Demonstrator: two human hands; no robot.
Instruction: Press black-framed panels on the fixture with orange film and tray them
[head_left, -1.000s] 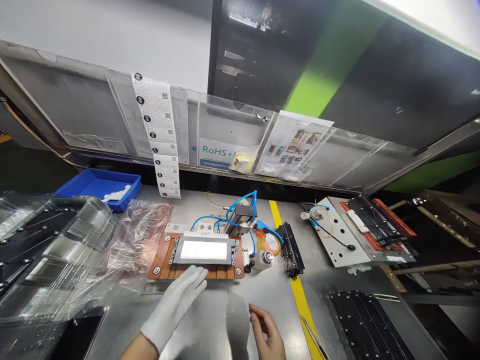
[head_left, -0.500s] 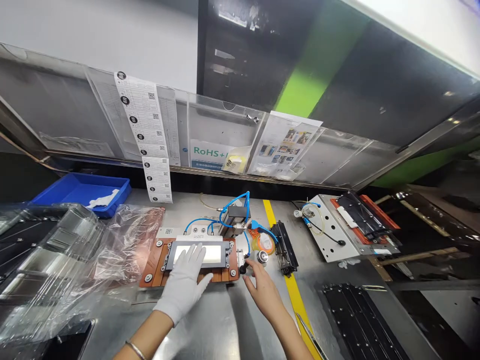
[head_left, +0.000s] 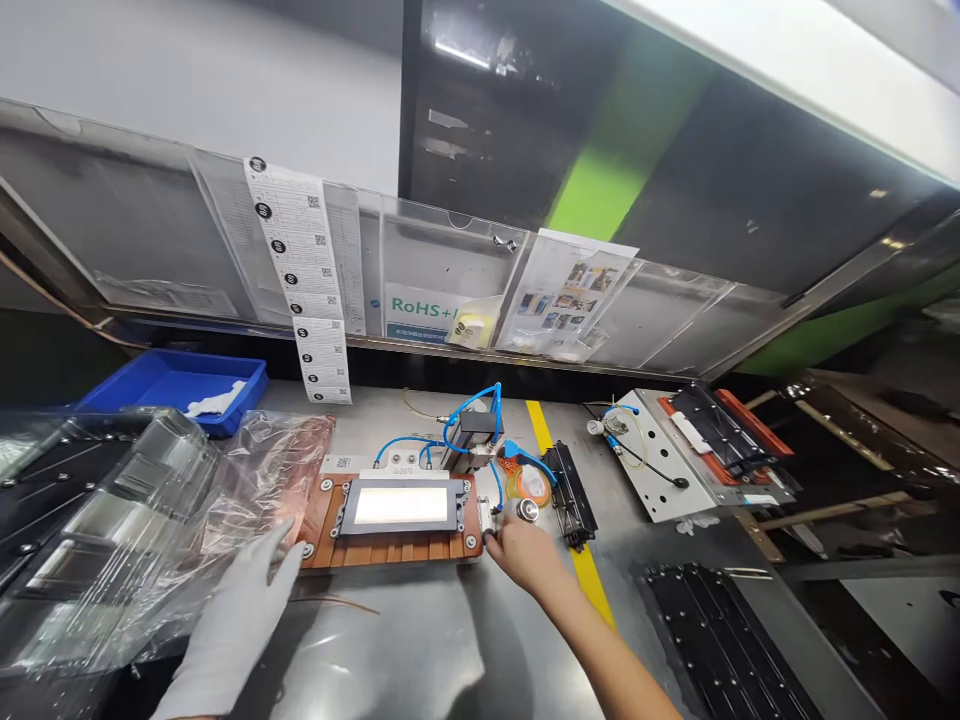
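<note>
A dark frame with a bright white panel lies on a reddish-brown fixture on the metal bench. My left hand, in a white glove, is by the fixture's lower left corner and the clear plastic film, its fingers apart and nothing in it. My bare right hand is at the fixture's right end, its fingers closed round the small black knob of the clamp. Behind the fixture stands a black block with blue air hoses.
Plastic-wrapped black parts lie at the left, below a blue tray. A roll of tape and a black part sit right of the fixture. Farther right are a second fixture and a black plate.
My left hand has come off the panel and moved left towards the film. My right hand has closed at the clamp knob. The tweezers at the lower right are no longer visible.
</note>
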